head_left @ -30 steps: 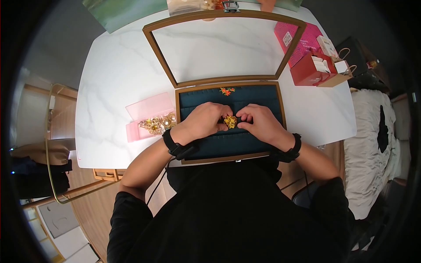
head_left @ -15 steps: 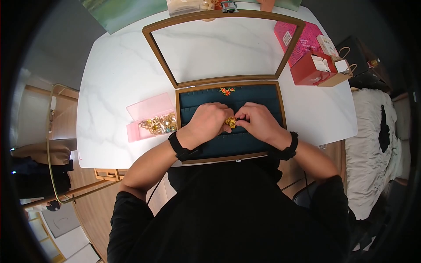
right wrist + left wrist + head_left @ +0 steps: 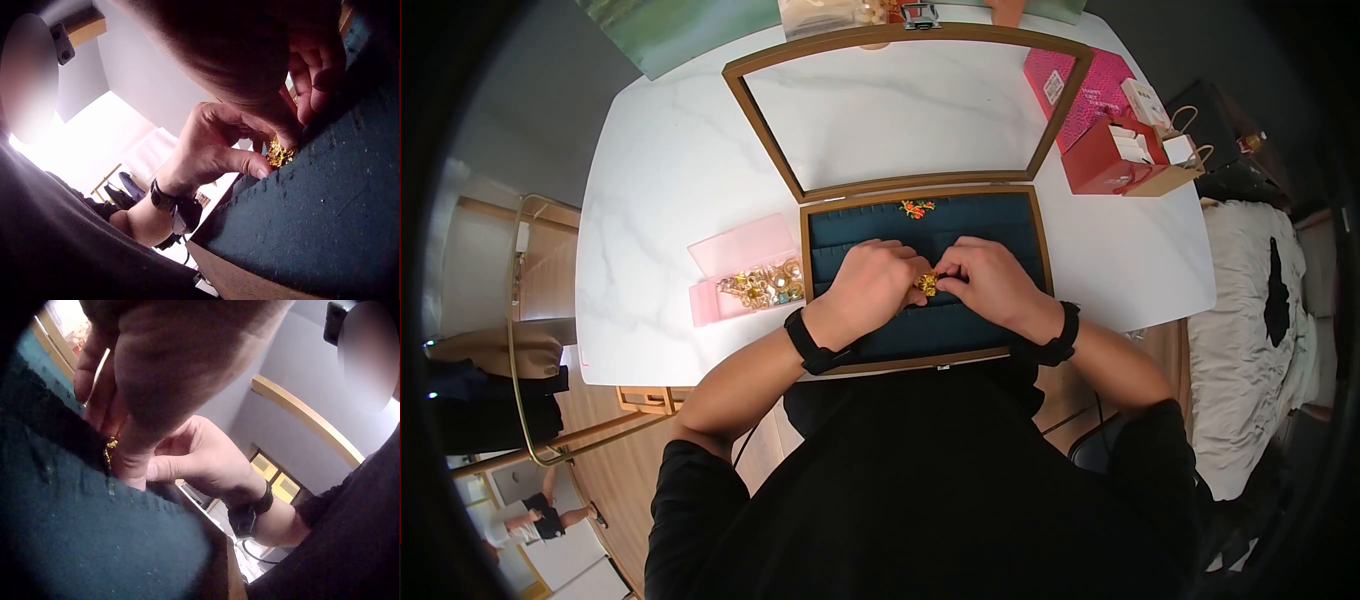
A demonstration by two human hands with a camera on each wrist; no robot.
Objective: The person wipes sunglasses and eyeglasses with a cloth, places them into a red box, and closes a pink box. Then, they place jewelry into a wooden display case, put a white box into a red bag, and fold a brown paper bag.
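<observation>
A small, bumpy gold ornament (image 3: pixel 927 284) is held between both hands, low over the dark teal padded lining (image 3: pixel 870 340) of an open display box. My left hand (image 3: pixel 874 284) grips its left side, and in the right wrist view the left thumb presses against the ornament (image 3: pixel 279 154). My right hand (image 3: pixel 990 280) pinches its right edge with thumb and forefinger. The fingers hide much of the ornament (image 3: pixel 110 451) in the left wrist view. At the back of the lining lies a red, orange and green ornament (image 3: pixel 916 209).
The box's wood-framed glass lid (image 3: pixel 765 130) stands raised behind it. A pink lidded case (image 3: pixel 705 303) of gold jewellery lies left of the box. Pink packaging (image 3: pixel 1080 90) and a red box (image 3: pixel 1105 165) stand at right. Another person (image 3: pixel 530 518) appears at far lower left.
The right fingers have come in against the gold ornament, and the left hand has closed further over it, turning it slightly. Another person has come into view at lower left.
</observation>
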